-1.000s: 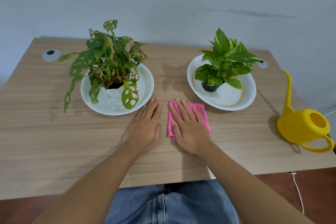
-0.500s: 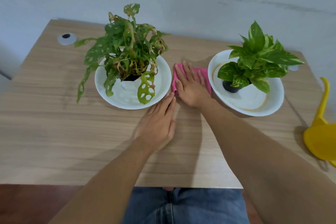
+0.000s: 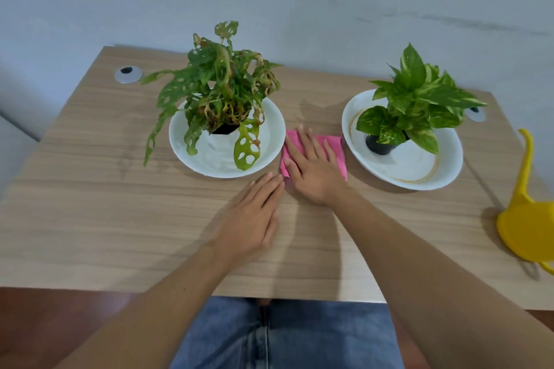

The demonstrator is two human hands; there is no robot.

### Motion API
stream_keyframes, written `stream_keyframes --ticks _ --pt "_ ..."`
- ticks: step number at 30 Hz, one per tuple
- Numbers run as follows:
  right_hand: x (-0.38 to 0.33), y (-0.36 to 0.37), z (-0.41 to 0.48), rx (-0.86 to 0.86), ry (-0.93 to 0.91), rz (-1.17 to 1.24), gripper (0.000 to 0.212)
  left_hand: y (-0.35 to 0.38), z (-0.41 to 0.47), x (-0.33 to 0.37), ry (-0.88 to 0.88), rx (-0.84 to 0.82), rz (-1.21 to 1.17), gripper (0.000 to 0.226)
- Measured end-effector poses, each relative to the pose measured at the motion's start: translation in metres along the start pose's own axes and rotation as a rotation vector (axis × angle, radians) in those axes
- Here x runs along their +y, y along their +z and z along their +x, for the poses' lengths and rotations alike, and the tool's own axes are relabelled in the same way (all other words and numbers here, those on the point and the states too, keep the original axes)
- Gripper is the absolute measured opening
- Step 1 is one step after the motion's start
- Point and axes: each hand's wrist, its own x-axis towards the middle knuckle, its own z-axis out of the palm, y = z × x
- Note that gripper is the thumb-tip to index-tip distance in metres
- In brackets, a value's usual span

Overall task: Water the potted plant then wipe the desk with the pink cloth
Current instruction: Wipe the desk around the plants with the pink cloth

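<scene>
The pink cloth (image 3: pixel 337 148) lies flat on the wooden desk (image 3: pixel 90 204), in the gap between the two white plates. My right hand (image 3: pixel 311 169) presses down on it with fingers spread, covering most of it. My left hand (image 3: pixel 250 219) rests palm down on the bare desk just left of the cloth, its fingertips almost touching my right hand, holding nothing. A holey-leaved potted plant (image 3: pixel 221 93) stands on the left plate (image 3: pixel 269 129). A variegated potted plant (image 3: pixel 416 96) stands on the right plate (image 3: pixel 419 171).
A yellow watering can (image 3: pixel 521 219) stands at the desk's right edge, partly cut off by the frame. Two round cable grommets, one at the back left (image 3: pixel 128 73) and one at the back right (image 3: pixel 476 113), sit in the desk. A wall runs behind the desk. My lap is below the front edge.
My right hand slid the pink cloth away from me into the gap between the plates, then drew it slightly back. My left hand stayed flat on the desk.
</scene>
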Motion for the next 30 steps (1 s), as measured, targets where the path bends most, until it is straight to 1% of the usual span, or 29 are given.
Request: stream_keyframes --ticks 3,9,12,18,21,26,30 --pt "-0.012 0.001 -0.013 -0.013 -0.011 -0.006 0.065 -0.012 -0.027 -0.019 -0.047 0.024 -0.02 0.061" --pt "-0.032 0.006 -0.037 -0.033 -0.022 -0.031 0.066 -0.036 -0.07 -0.062 -0.148 0.022 -0.02 0.062" --pt "-0.043 0.009 -0.047 -0.039 -0.029 -0.024 0.064 -0.047 -0.08 -0.084 -0.187 0.038 -0.002 0.063" --pt "-0.064 0.016 -0.069 -0.036 -0.063 -0.036 0.064 -0.069 -0.089 -0.12 -0.298 -0.012 0.045 0.068" --pt "-0.075 0.02 -0.078 -0.037 -0.103 -0.055 0.064 -0.075 -0.091 -0.137 -0.321 -0.02 0.078 0.071" --pt "-0.091 0.026 -0.085 -0.03 -0.175 -0.058 0.065 -0.066 -0.099 -0.14 -0.36 -0.022 0.066 0.07" --pt "-0.104 0.029 -0.086 -0.03 -0.185 -0.062 0.065 -0.065 -0.099 -0.14 -0.378 -0.027 0.06 0.071"
